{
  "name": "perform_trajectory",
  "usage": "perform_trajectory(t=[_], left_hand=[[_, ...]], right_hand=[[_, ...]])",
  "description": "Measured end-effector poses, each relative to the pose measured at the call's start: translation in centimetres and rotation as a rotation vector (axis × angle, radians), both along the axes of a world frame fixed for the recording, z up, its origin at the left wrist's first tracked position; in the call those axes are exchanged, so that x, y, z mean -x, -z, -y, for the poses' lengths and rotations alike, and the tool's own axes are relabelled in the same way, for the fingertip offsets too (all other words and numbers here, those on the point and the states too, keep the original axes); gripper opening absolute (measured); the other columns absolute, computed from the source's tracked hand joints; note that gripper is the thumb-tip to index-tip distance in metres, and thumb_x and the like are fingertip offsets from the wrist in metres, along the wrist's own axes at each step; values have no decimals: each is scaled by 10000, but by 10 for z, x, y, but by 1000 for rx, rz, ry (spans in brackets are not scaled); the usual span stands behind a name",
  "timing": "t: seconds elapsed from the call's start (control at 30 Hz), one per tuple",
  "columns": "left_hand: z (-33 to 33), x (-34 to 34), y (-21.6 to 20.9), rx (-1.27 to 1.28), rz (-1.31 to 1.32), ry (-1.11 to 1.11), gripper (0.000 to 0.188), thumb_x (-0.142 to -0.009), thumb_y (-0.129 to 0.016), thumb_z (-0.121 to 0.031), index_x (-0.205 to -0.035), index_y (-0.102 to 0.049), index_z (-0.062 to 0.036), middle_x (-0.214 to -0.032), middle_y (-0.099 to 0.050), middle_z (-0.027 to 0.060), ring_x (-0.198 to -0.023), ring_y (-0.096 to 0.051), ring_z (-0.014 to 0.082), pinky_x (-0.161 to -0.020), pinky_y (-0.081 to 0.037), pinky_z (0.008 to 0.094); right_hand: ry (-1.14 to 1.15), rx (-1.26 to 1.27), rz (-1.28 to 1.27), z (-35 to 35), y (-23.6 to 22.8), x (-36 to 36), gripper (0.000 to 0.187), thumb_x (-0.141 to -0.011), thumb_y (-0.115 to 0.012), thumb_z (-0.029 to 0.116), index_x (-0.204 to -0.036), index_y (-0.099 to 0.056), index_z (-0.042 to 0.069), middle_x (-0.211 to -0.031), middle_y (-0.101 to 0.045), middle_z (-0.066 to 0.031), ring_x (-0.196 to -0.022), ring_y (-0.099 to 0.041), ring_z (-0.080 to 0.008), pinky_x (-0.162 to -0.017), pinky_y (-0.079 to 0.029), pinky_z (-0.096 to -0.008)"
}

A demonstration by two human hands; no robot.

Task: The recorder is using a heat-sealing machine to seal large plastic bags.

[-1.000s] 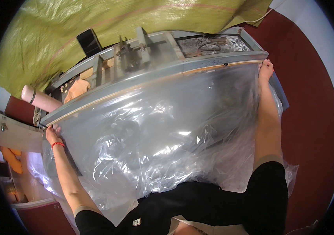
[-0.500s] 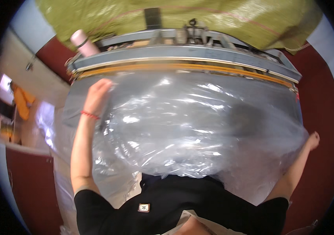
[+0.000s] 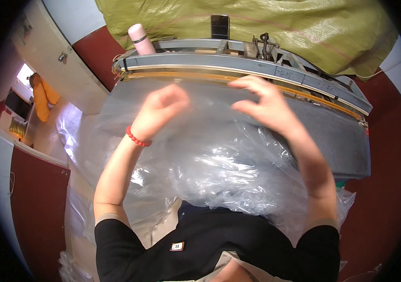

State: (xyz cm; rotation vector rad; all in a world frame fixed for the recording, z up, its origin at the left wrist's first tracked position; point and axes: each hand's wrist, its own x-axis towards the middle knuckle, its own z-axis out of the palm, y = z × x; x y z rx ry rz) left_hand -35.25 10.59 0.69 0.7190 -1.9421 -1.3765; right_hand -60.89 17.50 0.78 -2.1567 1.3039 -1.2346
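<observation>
A large clear plastic sheet [image 3: 219, 164], crumpled and shiny, covers much of the grey worktop [image 3: 336, 141] and drapes over its near edge beside me. Above the sheet's far part is my left hand [image 3: 165, 105], wearing a red bead bracelet [image 3: 138, 137]. Its fingers curl toward the thumb, but motion smears them, and whether film is between them is unclear. To its right, my right hand [image 3: 268, 105] is open over the sheet, thumb and fingers apart, near the orange strip [image 3: 303, 95] along the metal frame.
Along the back runs a long grey metal frame [image 3: 200, 57] with metal fittings [image 3: 264, 47]. A pink flask [image 3: 141, 40] stands at its left end. Behind it hangs a yellow-green tarp [image 3: 294, 28], with a dark phone-like slab [image 3: 220, 27] before it. A door [image 3: 54, 51] stands left.
My right hand has let go of the sheet at the far right and come inward over the worktop. My left hand has moved right. The sheet has slid off the worktop's right part.
</observation>
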Motion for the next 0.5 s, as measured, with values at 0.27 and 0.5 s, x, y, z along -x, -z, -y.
perform_trajectory(t=[0.27,0.5], left_hand=[[-5,-15,-8,336,154,88,119,-808,-601,-94,-852,-523,-16,-837,-543,29,-789,-514,91,-727,-429,240],[4,-6,-5,333,228,151,140,-820,-594,-143,-855,-553,-14,-742,-531,-9,-697,-474,60,-661,-414,214]], right_hand=[[-245,-278,434,15,27,-71,81,-820,-545,79,-816,-588,10,-739,-589,-12,-702,-543,-75,-657,-439,-211],[-167,-294,491,15,37,-68,101,-834,-559,112,-824,-540,13,-718,-574,-4,-693,-530,-63,-617,-423,-192]])
